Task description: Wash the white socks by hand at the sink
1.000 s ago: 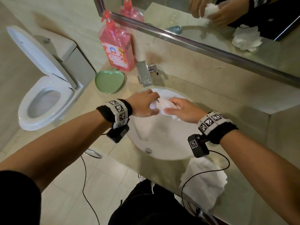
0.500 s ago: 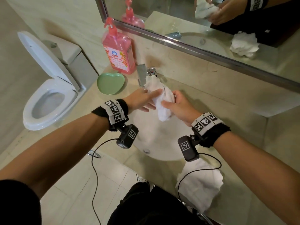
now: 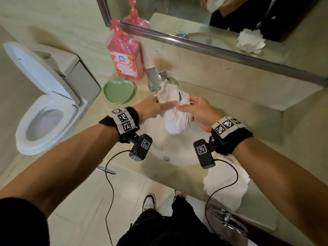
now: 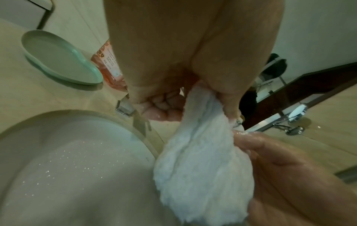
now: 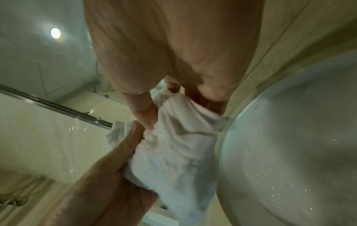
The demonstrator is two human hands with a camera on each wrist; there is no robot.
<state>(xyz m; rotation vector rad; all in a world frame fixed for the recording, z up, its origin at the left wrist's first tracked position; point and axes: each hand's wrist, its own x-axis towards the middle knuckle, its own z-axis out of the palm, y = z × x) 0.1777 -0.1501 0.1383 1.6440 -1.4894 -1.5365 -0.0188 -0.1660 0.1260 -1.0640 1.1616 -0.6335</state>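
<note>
Both hands hold one white sock (image 3: pixel 174 110) between them. The left hand (image 3: pixel 152 108) pinches its upper part between thumb and curled fingers (image 4: pixel 160 110), forefinger laid along the cloth; the right hand (image 3: pixel 198 112) grips the opposite side, thumb (image 5: pixel 144 113) pressed into the fabric. The sock hangs with its long axis close to upright: its top edge sits just under the spout of the faucet (image 3: pixel 154 80), touching or nearly so, and its bunched toe end dangles below the hands, clear of the sink (image 3: pixel 179 153) bowl, whose wall is beaded with droplets. Measured from the faucet, the left hand lies slightly nearer, just below and beside the spout; the right hand is a little further out. The next move likely turns on keeping that top end under the spout. A second white bundle (image 3: pixel 229 185) lies on the counter, well away from the faucet at the near edge; the pink soap bottle (image 3: pixel 126 55) and green dish (image 3: pixel 118 91) stand just beside the faucet.
</note>
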